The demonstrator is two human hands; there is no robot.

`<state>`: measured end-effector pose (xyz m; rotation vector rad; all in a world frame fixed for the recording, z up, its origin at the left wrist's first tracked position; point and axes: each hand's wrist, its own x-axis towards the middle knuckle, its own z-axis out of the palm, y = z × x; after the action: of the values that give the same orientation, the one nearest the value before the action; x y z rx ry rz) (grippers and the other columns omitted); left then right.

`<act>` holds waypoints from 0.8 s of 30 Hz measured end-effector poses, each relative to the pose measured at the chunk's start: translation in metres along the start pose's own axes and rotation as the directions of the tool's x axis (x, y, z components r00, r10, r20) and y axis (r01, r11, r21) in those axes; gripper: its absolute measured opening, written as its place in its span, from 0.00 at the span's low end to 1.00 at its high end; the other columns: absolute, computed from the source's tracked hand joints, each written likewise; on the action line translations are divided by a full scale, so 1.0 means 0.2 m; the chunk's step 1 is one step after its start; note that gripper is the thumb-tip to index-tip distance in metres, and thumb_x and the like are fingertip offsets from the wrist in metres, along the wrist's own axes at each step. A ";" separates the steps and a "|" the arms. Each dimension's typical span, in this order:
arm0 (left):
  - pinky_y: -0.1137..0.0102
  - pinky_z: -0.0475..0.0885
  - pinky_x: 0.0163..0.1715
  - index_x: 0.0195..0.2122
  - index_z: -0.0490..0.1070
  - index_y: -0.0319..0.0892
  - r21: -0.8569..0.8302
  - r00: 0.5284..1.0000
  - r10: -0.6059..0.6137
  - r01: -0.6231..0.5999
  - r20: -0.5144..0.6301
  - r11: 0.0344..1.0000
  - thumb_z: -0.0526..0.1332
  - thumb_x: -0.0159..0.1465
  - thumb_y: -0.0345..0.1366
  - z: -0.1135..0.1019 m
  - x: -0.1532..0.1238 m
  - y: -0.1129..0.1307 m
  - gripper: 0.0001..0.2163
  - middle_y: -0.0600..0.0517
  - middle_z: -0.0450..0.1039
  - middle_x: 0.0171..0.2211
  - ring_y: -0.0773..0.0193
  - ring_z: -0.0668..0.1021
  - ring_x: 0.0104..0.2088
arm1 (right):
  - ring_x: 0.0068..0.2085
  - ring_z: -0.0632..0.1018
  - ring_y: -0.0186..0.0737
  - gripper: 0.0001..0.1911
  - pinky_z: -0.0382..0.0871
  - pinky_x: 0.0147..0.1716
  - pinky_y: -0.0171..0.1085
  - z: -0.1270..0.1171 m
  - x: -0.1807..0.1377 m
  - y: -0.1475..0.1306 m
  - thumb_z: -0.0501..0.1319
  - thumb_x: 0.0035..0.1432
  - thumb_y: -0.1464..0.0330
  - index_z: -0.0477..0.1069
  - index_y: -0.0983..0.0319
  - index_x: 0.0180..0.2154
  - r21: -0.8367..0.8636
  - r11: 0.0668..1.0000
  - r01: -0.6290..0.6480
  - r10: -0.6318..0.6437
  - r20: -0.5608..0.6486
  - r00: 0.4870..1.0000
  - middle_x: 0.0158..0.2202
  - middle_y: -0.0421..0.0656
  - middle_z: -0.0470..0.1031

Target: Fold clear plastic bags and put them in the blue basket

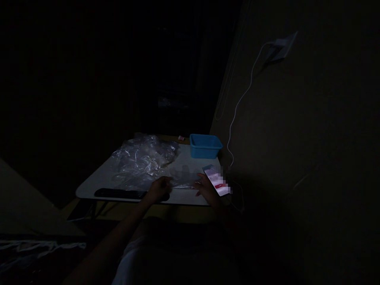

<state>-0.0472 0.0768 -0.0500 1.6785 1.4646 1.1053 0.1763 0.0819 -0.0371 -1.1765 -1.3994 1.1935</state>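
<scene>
The room is dark. A flat piece of clear plastic point(185, 184), which looks like a bag, lies on the small white table point(178, 196) between my hands. My left hand point(159, 189) has its fingers pinched together at the plastic's left edge. At the other end, my right hand point(206, 189) rests over the plastic with its fingers apart. To the left spreads a large heap of crumpled clear plastic point(145, 156). Just beside my right hand, a lit phone point(213, 178) lies on the table, part of its screen blurred out.
A blue plastic basket point(205, 148) stands at the table's back right corner. Behind the heap sits a small red-and-white item point(181, 138). A dark slot point(118, 193) runs along the front edge. From the wall socket point(280, 48) a white cable point(236, 107) hangs down on the right.
</scene>
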 end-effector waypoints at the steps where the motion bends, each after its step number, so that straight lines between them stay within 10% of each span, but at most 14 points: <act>1: 0.71 0.68 0.29 0.35 0.69 0.40 0.008 1.000 0.010 -0.010 0.005 1.000 0.58 0.46 0.33 0.00 0.00 0.00 0.13 0.54 0.73 0.27 0.66 0.74 0.27 | 0.33 0.73 0.41 0.29 0.66 0.13 0.29 0.00 -0.01 -0.02 0.58 0.41 0.66 0.55 0.60 0.48 0.043 0.999 -0.024 0.022 0.032 0.999 0.35 0.42 0.66; 14: 0.69 0.69 0.31 0.38 0.67 0.38 0.035 0.998 0.005 -0.007 0.057 0.999 0.57 0.48 0.39 -0.02 0.00 0.01 0.17 0.50 0.74 0.33 0.62 0.75 0.32 | 0.32 0.73 0.38 0.33 0.62 0.12 0.26 0.01 0.00 0.00 0.56 0.43 0.69 0.50 0.58 0.52 0.013 1.000 -0.028 0.025 0.187 0.982 0.40 0.45 0.68; 24: 0.71 0.68 0.32 0.33 0.69 0.40 0.200 0.997 -0.049 0.035 0.065 0.979 0.56 0.47 0.35 -0.04 0.00 0.07 0.11 0.49 0.74 0.37 0.61 0.76 0.34 | 0.26 0.72 0.37 0.22 0.66 0.22 0.34 -0.06 0.02 0.10 0.58 0.36 0.73 0.63 0.61 0.39 -0.116 0.992 0.056 -0.065 -0.076 0.995 0.23 0.36 0.67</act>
<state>-0.0477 0.0740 -0.0349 1.7933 1.6019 0.8931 0.1904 0.0888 -0.0544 -1.2380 -1.4478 1.0250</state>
